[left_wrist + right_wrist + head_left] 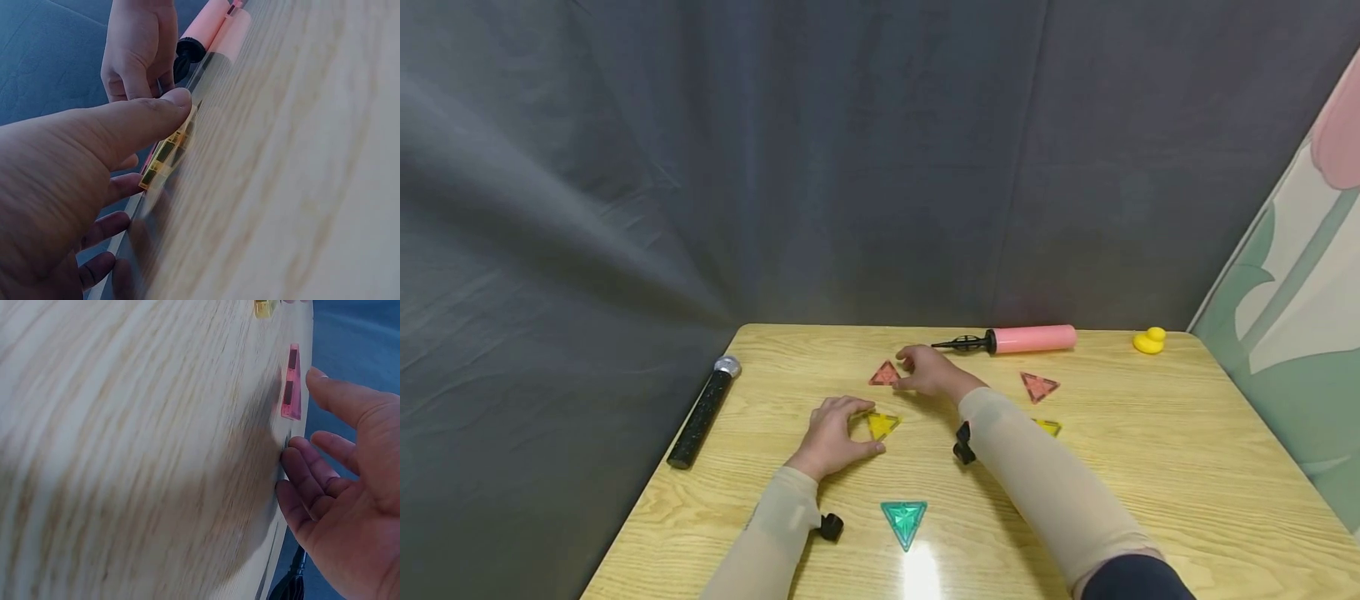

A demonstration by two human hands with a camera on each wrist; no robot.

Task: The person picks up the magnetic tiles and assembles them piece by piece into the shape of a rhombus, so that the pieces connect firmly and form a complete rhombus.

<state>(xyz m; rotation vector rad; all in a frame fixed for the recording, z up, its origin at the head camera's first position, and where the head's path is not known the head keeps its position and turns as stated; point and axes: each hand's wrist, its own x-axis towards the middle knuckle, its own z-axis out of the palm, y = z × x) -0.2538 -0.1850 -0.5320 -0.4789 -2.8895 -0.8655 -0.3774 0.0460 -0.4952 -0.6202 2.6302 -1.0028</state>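
A yellow triangular magnetic tile (883,426) lies on the wooden table, between the thumb and forefinger of my left hand (835,437). Those two fingertips pinch it at its corners; in the left wrist view the thumb covers part of the yellow tile (165,153). My right hand (931,372) is farther back, beside a red triangular tile (885,374). Its fingers are loosely bent around the near side of that tile and hold nothing. In the right wrist view a gap shows between the thumb and the red tile (291,384).
Nearer the front lies a green triangular tile (904,521). Right of my right forearm are another red tile (1039,387) and a partly hidden yellow tile (1049,427). A pink hand pump (1033,339) and a yellow rubber duck (1150,341) sit at the back, a black microphone (702,418) at the left.
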